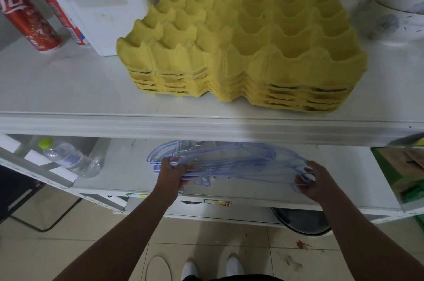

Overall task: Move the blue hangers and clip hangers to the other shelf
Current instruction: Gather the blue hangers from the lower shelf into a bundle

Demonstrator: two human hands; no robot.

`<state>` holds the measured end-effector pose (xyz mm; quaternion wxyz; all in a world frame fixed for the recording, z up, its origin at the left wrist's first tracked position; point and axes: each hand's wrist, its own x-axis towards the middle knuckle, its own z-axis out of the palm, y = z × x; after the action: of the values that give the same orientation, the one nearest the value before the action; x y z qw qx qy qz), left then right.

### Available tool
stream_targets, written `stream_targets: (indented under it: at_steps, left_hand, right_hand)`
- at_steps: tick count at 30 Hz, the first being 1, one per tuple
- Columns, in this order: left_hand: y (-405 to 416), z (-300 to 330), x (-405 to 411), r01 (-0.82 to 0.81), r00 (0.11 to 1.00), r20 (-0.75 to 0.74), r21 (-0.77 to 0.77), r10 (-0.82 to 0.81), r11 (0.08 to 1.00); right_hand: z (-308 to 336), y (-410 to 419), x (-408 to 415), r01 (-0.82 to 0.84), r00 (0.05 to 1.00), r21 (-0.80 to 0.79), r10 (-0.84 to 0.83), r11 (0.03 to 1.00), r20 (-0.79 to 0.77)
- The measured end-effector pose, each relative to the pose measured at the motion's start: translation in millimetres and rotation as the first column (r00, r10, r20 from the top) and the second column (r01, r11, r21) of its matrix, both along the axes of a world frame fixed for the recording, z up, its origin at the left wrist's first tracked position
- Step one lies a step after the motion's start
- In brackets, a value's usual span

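A bundle of thin blue hangers [231,161] lies flat on the lower white shelf [128,166], just under the upper shelf's front edge. My left hand [174,171] is closed on the bundle's left end, where clear clip hangers [185,146] with metal hooks sit among the blue ones. My right hand [314,183] grips the bundle's right end. The back of the bundle is hidden under the upper shelf [68,88].
On the upper shelf stand a stack of yellow egg trays [241,40], a white plastic box [96,1], red cans [25,17] and white bowls [401,5]. A water bottle [71,159] lies at the lower shelf's left, a green box [403,173] at its right.
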<state>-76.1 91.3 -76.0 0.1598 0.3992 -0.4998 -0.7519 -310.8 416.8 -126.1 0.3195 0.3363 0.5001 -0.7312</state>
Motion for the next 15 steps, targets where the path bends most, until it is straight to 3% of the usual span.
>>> stream_targets:
  at_steps: [6,15]
  left_hand:
    - [8.1,-11.6,6.9,0.03,0.999,0.013,0.074,-0.031,0.997]
    - [0.2,-16.5,11.6,0.182,0.966,0.211,-0.16,-0.147,0.97]
  right_hand:
    - [-11.4,11.1,2.9,-0.04,0.999,0.161,0.046,0.986,-0.03]
    - [-22.2,33.6,3.5,-0.059,0.987,0.217,0.089,0.974,-0.133]
